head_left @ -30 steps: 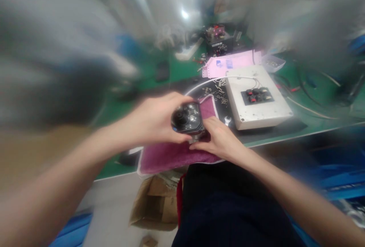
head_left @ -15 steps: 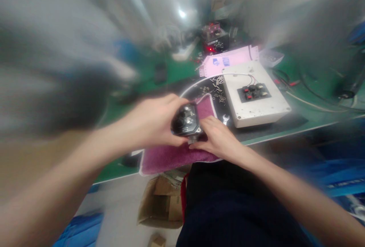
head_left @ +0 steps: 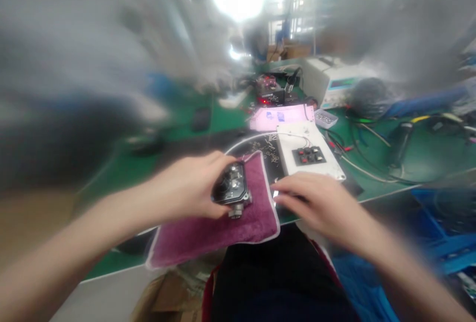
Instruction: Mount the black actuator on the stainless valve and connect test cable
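Observation:
My left hand [head_left: 193, 190] grips a small black and metal device [head_left: 231, 190] with a round dark part on its face, holding it just above a maroon towel [head_left: 219, 228] at the bench's near edge. My right hand [head_left: 320, 205] is off the device, hovering to the right of the towel near the front corner of a white box [head_left: 308, 156]. Its fingers reach left, loosely spread and blurred by motion, and nothing shows in them. A small wrench that lay there earlier is hidden by the hand.
The white box carries a black panel with red terminals [head_left: 308, 155]. Several small screws [head_left: 266, 146] lie on a black mat behind the towel. A pink sheet [head_left: 278, 116], test instruments [head_left: 269, 91], cables [head_left: 368, 136] and a green bench top [head_left: 427, 156] fill the back. A cardboard box [head_left: 163, 297] sits below.
My right hand has let go of the device and moved right toward the white box. The camera has tilted up, showing more of the bench's far side.

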Motion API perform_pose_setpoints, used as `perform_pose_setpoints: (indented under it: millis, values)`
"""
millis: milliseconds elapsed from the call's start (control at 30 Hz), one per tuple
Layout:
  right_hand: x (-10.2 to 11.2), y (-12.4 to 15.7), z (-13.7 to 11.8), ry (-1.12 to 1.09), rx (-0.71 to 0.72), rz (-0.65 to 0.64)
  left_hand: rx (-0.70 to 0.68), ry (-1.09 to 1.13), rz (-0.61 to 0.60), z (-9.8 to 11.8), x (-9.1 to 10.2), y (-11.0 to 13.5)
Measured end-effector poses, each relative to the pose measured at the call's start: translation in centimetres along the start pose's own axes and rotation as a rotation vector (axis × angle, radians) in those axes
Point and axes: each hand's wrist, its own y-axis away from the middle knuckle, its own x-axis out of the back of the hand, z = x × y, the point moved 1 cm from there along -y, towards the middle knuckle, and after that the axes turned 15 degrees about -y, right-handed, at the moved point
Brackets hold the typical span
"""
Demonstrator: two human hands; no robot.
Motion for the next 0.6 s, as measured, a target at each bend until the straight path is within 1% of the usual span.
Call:
perform_pose_setpoints:
  millis: [33,67,100,133,167,200,267,333,433,600]
  values:
    - [2.7,-0.2,0.6,0.039,-0.026,0.161,0.001,0.007,0.003,-0.1,-0.1,-0.1]
    - [5.3,-0.6,1.7,0.108,-0.100,0.325,0.003,0.012,0.008,-0.2,-0.1,-0.2]
    - [7.5,-1.3,3.1,0.186,-0.125,0.434,0.009,0.015,0.013,-0.3,-0.1,-0.3]
    - [9.1,-2.3,4.7,0.240,-0.129,0.431,0.016,0.017,0.014,-0.3,-0.1,-0.3]
    - [10.2,-3.4,6.5,0.264,-0.141,0.343,0.027,0.017,0.013,-0.3,-0.1,-0.3]
    - [10.8,-4.4,8.3,0.288,-0.147,0.245,0.036,0.018,0.006,-0.3,0.0,-0.3]
    - [10.9,-6.1,11.1,0.319,-0.134,0.145,0.048,0.021,-0.008,-0.2,0.1,-0.3]
    - [10.2,-6.8,12.7,0.356,-0.104,0.104,0.049,0.032,-0.013,-0.1,0.2,-0.2]
    - [9.4,-6.5,13.3,0.425,-0.060,0.112,0.031,0.033,-0.020,0.0,0.3,-0.2]
    - [9.4,-5.7,14.0,0.496,-0.020,0.130,0.021,-0.009,-0.043,0.1,0.6,-0.3]
